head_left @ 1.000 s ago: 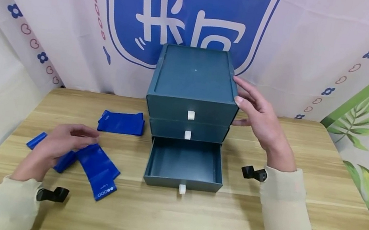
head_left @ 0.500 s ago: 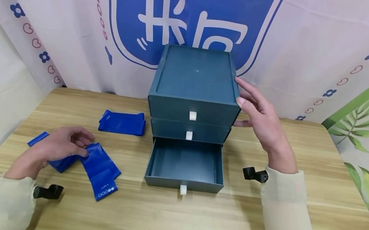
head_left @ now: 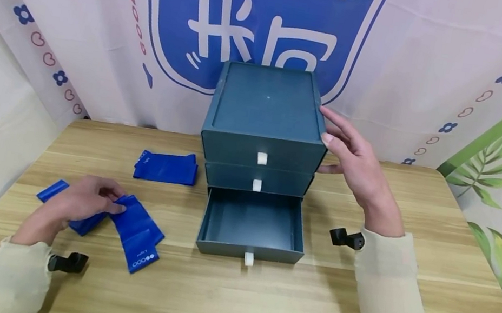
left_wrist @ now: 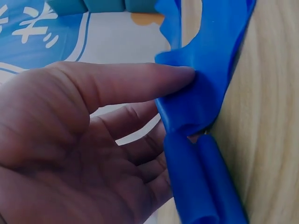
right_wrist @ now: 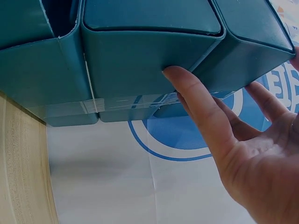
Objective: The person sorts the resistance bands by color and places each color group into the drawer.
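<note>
My left hand (head_left: 86, 201) pinches the far end of a flat blue resistance band (head_left: 137, 237) marked "Light". In the left wrist view its thumb lies over the band (left_wrist: 205, 88), with the fingers behind. Below that grip, a folded blue band (left_wrist: 191, 182) shows; the hand partly covers it in the head view. Another folded resistance band (head_left: 165, 167) lies farther back. With extended fingers, my right hand (head_left: 358, 165) touches the right side of a dark teal drawer unit (head_left: 266, 104). Its bottom drawer (head_left: 248, 252) is pulled out with nothing inside; the two upper drawers are closed.
The drawer unit stands at the back of a wooden table (head_left: 227, 306), before a printed cloth (head_left: 401, 82). White tabs (head_left: 262, 158) serve as drawer pulls. A black camera mount sits at each wrist.
My left hand has come down onto the near resistance band, and its thumb and fingers have closed on the far end. The right hand and the drawers stay as they were.
</note>
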`<state>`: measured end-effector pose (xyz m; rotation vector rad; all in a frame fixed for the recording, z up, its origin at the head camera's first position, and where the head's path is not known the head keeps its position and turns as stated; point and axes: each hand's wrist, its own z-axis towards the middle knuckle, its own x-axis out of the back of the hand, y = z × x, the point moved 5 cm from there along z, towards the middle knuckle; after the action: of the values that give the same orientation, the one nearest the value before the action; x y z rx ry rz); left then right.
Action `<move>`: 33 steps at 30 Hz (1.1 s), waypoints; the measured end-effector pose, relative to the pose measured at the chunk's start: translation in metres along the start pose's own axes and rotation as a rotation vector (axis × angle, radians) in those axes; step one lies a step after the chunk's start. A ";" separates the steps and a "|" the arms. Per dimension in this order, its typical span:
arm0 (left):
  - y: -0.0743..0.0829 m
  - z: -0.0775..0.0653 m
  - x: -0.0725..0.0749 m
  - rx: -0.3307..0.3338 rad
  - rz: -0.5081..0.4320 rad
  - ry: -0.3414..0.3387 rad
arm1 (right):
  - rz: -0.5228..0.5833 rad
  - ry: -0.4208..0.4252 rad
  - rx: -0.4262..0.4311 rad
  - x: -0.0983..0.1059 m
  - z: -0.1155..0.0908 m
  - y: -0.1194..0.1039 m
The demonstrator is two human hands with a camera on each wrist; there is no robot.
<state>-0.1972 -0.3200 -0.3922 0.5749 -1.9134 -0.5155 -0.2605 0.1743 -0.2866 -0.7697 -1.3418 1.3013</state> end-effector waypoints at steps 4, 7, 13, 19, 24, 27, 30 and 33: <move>0.002 -0.001 -0.001 -0.011 -0.011 -0.013 | -0.002 0.001 0.003 0.000 0.000 0.000; 0.004 -0.002 -0.002 -0.027 -0.031 -0.009 | -0.004 0.003 0.003 0.000 0.000 0.001; 0.006 -0.003 -0.003 -0.041 -0.087 0.003 | -0.011 0.008 0.003 0.000 0.000 0.001; 0.012 -0.007 -0.001 -0.079 -0.101 0.034 | -0.010 0.008 0.005 0.000 0.000 0.001; 0.023 -0.013 0.002 -0.095 -0.117 0.053 | -0.005 0.008 0.005 0.000 0.000 0.000; 0.030 -0.016 0.003 -0.097 -0.118 0.064 | -0.002 0.010 0.006 0.000 0.000 0.000; 0.036 -0.021 0.005 -0.107 -0.136 0.069 | -0.003 0.009 0.005 0.000 -0.001 0.000; 0.043 -0.026 0.007 -0.131 -0.186 0.075 | -0.004 0.008 0.005 -0.001 -0.001 0.000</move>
<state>-0.1831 -0.2927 -0.3521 0.6804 -1.7498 -0.7236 -0.2598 0.1739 -0.2868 -0.7683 -1.3324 1.2968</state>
